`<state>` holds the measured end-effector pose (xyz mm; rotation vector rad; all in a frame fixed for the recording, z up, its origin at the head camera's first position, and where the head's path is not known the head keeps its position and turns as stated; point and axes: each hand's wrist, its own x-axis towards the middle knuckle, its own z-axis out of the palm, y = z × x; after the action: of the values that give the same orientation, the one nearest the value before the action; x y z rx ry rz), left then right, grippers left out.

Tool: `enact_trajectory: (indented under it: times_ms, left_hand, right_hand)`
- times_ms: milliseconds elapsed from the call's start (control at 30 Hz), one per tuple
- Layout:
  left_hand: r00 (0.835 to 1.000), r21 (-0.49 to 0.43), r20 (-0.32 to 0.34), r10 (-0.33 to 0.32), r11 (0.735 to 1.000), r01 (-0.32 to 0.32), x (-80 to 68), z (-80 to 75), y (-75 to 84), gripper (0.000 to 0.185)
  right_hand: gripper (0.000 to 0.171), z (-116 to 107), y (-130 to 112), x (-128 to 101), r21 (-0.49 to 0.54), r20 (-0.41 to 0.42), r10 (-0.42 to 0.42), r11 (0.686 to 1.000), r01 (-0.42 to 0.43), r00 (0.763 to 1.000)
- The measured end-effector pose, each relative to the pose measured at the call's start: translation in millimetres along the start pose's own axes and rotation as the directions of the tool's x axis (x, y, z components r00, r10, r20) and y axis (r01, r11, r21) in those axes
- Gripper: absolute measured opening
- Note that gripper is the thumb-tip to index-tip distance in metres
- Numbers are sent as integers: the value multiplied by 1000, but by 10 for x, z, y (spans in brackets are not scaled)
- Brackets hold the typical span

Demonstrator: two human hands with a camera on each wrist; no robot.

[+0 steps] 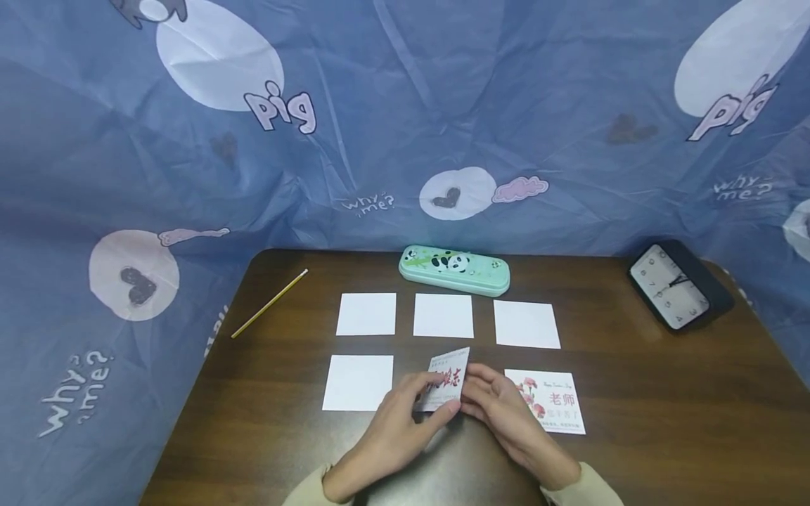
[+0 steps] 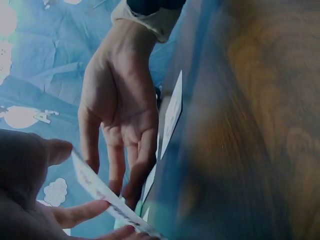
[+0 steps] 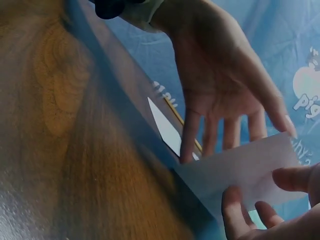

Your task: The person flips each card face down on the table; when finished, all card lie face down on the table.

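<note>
- The card (image 1: 446, 379) with red characters stands tilted, its lower edge near the table (image 1: 633, 436), in the middle of the front row, between a blank white card (image 1: 358, 382) and a face-up flower card (image 1: 552, 400)
- The left hand (image 1: 405, 414) pinches the lifted card's lower left part with curled fingers; the right hand (image 1: 500, 407) holds its right edge, thumb behind and fingertips in front, likely so the thin sheet stays steady while raised
- The right wrist view shows the card's pale back (image 3: 245, 170) pinched by the right hand's fingertips (image 3: 235, 205), with the left hand's fingers spread behind it
- Three more blank cards (image 1: 444, 315) lie in the back row, set apart by narrow gaps, so edges are free for fingers
- Beyond, a panda pencil case (image 1: 454, 270), a pencil (image 1: 269, 303) at left and a clock (image 1: 672, 287) at right leave open wood around the grid
</note>
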<state>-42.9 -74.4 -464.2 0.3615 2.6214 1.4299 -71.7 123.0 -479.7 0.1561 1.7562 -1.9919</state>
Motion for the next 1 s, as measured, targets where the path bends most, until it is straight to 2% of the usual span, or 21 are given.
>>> enact_trajectory:
  times_ms: [67,167,300,433,600,700,833,1000]
  left_hand:
    - [1000,-81,18,0,997,2,11,2,-1,48]
    - [999,-226,44,8,974,2,23,-2,-2,45]
    - [998,-382,55,21,924,1,31,-19,21,43]
    - [999,-468,43,27,884,-4,33,-46,54,43]
    - [999,-523,-6,37,852,-34,18,-70,69,43]
    - [999,-534,-36,40,844,-53,9,-84,63,44]
    - [996,-524,-72,49,848,-79,13,-116,29,46]
    - [995,-495,-98,-2,868,-47,28,-159,-37,47]
  right_hand:
    - [58,15,15,-8,-11,4,2,1000,-2,1000]
    - [61,28,30,-19,-18,7,-2,1000,2,1000]
    - [62,35,37,-11,-14,-12,-5,1000,5,1000]
    - [61,57,37,4,-14,-74,-15,1000,14,997]
    - [64,67,27,-2,-34,-131,-51,998,47,990]
    - [65,46,19,-11,-33,-151,-57,998,52,987]
    - [61,-9,13,-14,-33,-172,-45,999,40,984]
    - [58,-62,-12,-24,-46,-202,-21,999,12,979]
